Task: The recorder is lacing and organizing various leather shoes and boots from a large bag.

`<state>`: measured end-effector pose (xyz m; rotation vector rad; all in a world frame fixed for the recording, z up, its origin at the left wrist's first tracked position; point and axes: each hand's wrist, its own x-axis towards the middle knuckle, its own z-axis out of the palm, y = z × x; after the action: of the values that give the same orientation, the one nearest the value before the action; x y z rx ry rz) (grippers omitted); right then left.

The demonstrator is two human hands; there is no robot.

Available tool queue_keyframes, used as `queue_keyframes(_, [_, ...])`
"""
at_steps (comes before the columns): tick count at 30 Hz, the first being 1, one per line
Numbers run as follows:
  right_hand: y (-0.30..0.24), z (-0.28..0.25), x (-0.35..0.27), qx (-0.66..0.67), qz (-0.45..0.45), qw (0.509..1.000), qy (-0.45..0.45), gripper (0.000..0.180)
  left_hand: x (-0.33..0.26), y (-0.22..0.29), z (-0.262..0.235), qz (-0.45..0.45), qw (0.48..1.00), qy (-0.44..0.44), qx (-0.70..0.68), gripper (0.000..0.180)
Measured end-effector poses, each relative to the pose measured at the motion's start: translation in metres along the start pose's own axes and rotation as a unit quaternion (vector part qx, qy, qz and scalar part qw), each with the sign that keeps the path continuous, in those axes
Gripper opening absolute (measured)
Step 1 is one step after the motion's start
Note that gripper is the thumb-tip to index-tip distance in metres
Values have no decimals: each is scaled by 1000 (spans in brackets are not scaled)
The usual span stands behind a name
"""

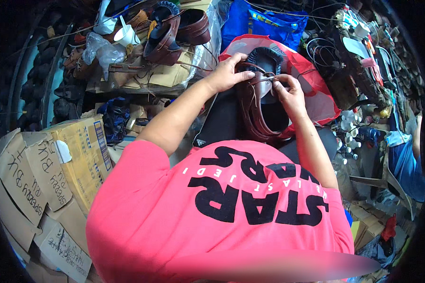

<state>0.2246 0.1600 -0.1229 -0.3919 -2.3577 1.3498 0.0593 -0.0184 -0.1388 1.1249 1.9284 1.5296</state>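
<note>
A dark brown leather boat shoe [251,113] lies over my lap, its toe with a gathered dark edge pointing away from me. My left hand [229,74] is at the shoe's left side, thumb and fingers closed on the thin brown leather lace [257,81] near the eyelets. From the right, my right hand [290,94] pinches the same lace by the tongue, thumb against forefinger. Loose lace ends stick out past both hands. Under the shoe spreads a red and white plastic bag [314,78].
More brown shoes [163,49] sit on a cardboard-covered bench at the upper left, beside a white cup [126,35]. A blue bag [269,26] is beyond my lap. Small bottles [349,137] and a cluttered tool stand [354,70] crowd the right. Cardboard boxes [80,151] stand at left.
</note>
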Motion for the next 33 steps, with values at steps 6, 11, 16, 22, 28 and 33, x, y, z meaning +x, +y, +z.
queue_keyframes(6, [-21, 4, 7, 280, 176, 943, -31, 29, -1, 16, -2, -24, 987, 119, -104, 24])
queue_keyframes(11, [-46, 15, 10, 115, 79, 985, -100, 33, -1, -1, -45, -36, 989, 100, -98, 16])
queue_keyframes(16, [-50, 12, 2, 82, 110, 984, -110, 30, -20, -27, -50, -44, 990, 72, -113, 26])
queue_keyframes(22, [-40, 6, 2, 75, 90, 986, -120, 28, -33, -6, -56, -87, 991, 64, -80, 34])
queue_keyframes(28, [-35, -30, 9, -139, -25, 983, -114, 18, -33, 19, -78, -117, 990, 75, 37, 34])
queue_keyframes(33, [-52, -59, 4, -26, 86, 973, -212, 21, -34, 3, -59, -128, 976, 94, 146, 36])
